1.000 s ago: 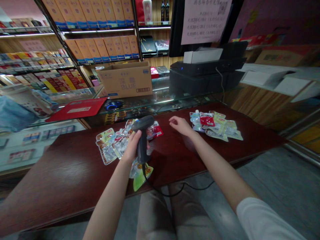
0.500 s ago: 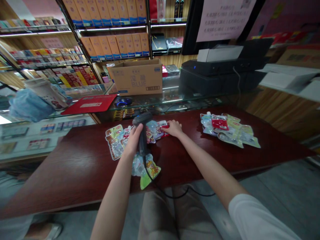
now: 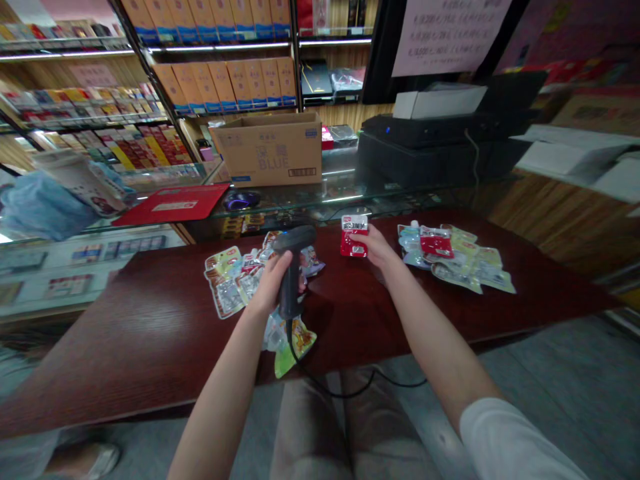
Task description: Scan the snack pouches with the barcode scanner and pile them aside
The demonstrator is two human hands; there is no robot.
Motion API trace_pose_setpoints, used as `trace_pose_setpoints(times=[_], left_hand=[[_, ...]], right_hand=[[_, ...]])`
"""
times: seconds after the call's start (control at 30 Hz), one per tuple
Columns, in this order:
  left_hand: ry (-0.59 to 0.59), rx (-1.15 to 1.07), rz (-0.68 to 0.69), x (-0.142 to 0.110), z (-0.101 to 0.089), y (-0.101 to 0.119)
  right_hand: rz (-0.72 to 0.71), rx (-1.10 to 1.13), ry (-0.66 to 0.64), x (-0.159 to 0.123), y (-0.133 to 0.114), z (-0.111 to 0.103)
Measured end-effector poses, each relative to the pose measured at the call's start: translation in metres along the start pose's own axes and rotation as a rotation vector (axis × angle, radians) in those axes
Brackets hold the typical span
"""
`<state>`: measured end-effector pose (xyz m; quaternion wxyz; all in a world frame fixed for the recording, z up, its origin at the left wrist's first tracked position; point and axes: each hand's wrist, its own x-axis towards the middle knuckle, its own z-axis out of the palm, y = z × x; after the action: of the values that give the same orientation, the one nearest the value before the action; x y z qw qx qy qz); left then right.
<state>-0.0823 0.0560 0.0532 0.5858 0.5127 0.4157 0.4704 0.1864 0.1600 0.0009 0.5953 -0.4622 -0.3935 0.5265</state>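
My left hand (image 3: 274, 281) is wrapped round the handle of a black barcode scanner (image 3: 291, 277), its head tilted up to the right and its cord running down over the table edge. Beneath and around it lie several snack packets (image 3: 227, 280) in a loose pile, one with a green corner (image 3: 290, 353) toward me. A red and white snack packet (image 3: 354, 237) is gripped in my right hand (image 3: 379, 250), raised a little above the table between two piles. The second pile of packets (image 3: 467, 267), with another red packet (image 3: 437, 242) on top, lies to the right.
Beyond the dark red table (image 3: 165, 320) runs a glass counter with an open cardboard box (image 3: 273, 157), a red folder (image 3: 175, 203), a computer mouse (image 3: 241, 200) and a black machine (image 3: 415, 153). A cup (image 3: 83, 180) and blue cloth (image 3: 45, 207) stand far left.
My right hand has lifted the red packet off the left pile and carried it to the right. The scanner in my left hand has shifted slightly right.
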Motion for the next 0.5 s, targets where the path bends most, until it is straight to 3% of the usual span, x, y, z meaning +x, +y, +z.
trace_pose_setpoints(times=[0.2,0.5], left_hand=[[-0.151,0.063,-0.053,-0.005,0.014,-0.004],[-0.191,0.018,-0.086,-0.012,0.032,-0.009]], right_hand=[[-0.036,0.104,-0.087,-0.006,-0.01,0.002],[-0.098,0.221,-0.064,-0.005,-0.009,0.007]])
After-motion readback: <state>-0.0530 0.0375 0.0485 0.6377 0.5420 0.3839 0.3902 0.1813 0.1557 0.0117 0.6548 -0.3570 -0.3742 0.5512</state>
